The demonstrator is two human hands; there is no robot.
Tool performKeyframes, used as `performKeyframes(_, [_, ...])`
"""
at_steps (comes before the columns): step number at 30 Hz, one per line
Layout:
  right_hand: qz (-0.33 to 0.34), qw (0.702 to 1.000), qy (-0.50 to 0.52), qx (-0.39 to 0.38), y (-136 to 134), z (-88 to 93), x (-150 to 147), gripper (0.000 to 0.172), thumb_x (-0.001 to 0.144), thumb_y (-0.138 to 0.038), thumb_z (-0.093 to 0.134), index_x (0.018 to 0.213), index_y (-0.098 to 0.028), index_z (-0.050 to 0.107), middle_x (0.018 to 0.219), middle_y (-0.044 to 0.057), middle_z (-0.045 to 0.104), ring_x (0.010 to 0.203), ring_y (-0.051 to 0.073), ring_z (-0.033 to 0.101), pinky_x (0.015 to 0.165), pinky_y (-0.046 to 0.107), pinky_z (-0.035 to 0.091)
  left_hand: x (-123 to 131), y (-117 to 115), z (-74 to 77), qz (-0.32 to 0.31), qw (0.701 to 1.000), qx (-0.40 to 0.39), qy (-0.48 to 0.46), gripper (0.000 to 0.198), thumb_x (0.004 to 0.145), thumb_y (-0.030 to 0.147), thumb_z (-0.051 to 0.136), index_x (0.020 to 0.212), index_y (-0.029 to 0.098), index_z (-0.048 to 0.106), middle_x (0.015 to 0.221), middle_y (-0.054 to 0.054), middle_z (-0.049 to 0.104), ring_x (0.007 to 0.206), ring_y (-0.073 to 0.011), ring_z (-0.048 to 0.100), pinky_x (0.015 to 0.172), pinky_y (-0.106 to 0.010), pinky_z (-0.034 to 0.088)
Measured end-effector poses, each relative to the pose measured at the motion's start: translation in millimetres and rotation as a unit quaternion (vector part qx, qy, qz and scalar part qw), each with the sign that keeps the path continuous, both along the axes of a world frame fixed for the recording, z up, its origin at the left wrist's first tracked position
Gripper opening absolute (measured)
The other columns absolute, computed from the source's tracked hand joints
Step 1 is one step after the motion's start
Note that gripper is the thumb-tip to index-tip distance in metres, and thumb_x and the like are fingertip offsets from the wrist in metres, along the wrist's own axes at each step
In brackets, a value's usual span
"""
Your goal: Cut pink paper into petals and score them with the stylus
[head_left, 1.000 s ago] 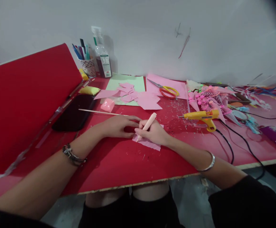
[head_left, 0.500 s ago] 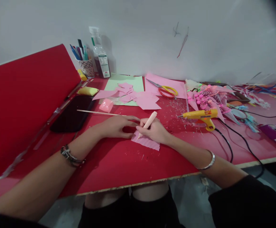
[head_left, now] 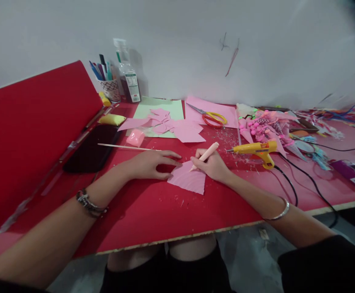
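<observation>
A small pink paper piece (head_left: 188, 179) lies on the red table (head_left: 153, 211) in front of me. My left hand (head_left: 153, 162) rests flat on the table with its fingers stretched out, the fingertips pressing the paper's left corner. My right hand (head_left: 212, 165) is closed round a pale pink pen-like tool (head_left: 206, 154), whose tip touches the upper edge of the paper. A thin wooden stick (head_left: 125, 146) lies just beyond my left hand.
A yellow glue gun (head_left: 256, 149) with a black cord lies right of my right hand. Scissors (head_left: 210, 116), pink paper cut-outs (head_left: 177, 128) and a green sheet (head_left: 159, 110) lie behind. A black phone (head_left: 92, 148), a raised red board (head_left: 33, 130), a pen cup (head_left: 108, 87) and a bottle (head_left: 128, 77) stand left.
My right hand with the tool has slid to the right, off the paper, uncovering most of the pink piece. My left hand has stayed in place.
</observation>
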State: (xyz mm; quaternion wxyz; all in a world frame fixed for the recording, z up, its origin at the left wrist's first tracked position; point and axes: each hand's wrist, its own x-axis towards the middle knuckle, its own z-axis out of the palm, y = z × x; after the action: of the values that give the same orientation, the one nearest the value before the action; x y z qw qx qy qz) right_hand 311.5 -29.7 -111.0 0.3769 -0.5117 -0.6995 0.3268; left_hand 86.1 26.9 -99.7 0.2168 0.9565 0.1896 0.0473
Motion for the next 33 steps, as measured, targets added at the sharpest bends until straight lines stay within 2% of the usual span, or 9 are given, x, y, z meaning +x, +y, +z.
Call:
performKeyframes(10, [-0.05,0.998,-0.038,0.029,-5.1,-1.2,21.8,0.027,0.077,-0.031,0.051,0.055,-0.019,0.04,0.048,-0.004,0.045,0.047,0.01,0.045,0.045,0.021,0.032,0.8,-1.1,3.0,0.005,1.0,0.006,0.011,0.043,0.079,0.028,0.053,0.121,0.031,0.048,0.133,-0.001,0.042,0.111,-0.0176,0.047,0.089,-0.028,0.039])
performKeyframes(25, [-0.093,0.994,-0.048,0.019,-12.7,-3.5,40.4,0.027,0.077,-0.028,0.05,0.053,-0.019,0.041,0.046,-0.004,0.046,0.044,0.009,0.043,0.045,0.021,0.031,0.3,-0.8,3.2,0.004,1.0,0.013,0.012,0.043,0.08,0.031,0.052,0.122,0.032,0.046,0.133,-0.001,0.043,0.111,-0.0181,0.047,0.091,-0.03,0.038])
performKeyframes(27, [-0.097,0.995,-0.022,0.004,-13.3,-4.8,43.3,0.027,0.077,-0.029,0.051,0.053,-0.019,0.041,0.046,-0.004,0.047,0.044,0.009,0.043,0.043,0.021,0.031,-0.2,-0.8,2.9,0.005,1.0,0.012,0.009,0.043,0.08,0.031,0.052,0.122,0.032,0.046,0.132,0.0,0.043,0.112,-0.0184,0.047,0.091,-0.03,0.038])
performKeyframes(30, [-0.122,0.989,0.078,-0.028,-14.7,-4.6,43.8,0.027,0.077,-0.034,0.051,0.057,-0.019,0.041,0.047,-0.004,0.05,0.042,0.008,0.042,0.041,0.02,0.031,-0.8,-1.0,2.7,0.002,1.0,0.012,0.002,0.042,0.081,0.031,0.05,0.122,0.032,0.046,0.132,0.0,0.043,0.112,-0.018,0.047,0.091,-0.029,0.038])
performKeyframes(33, [-0.11,0.986,0.125,-0.018,-16.9,2.2,31.3,0.024,0.075,-0.036,0.054,0.062,-0.018,0.045,0.05,-0.005,0.049,0.043,0.007,0.041,0.041,0.019,0.031,-1.2,-1.1,1.8,-0.004,1.0,0.012,-0.004,0.039,0.083,0.03,0.047,0.122,0.032,0.047,0.132,0.0,0.043,0.109,-0.0172,0.049,0.088,-0.028,0.04])
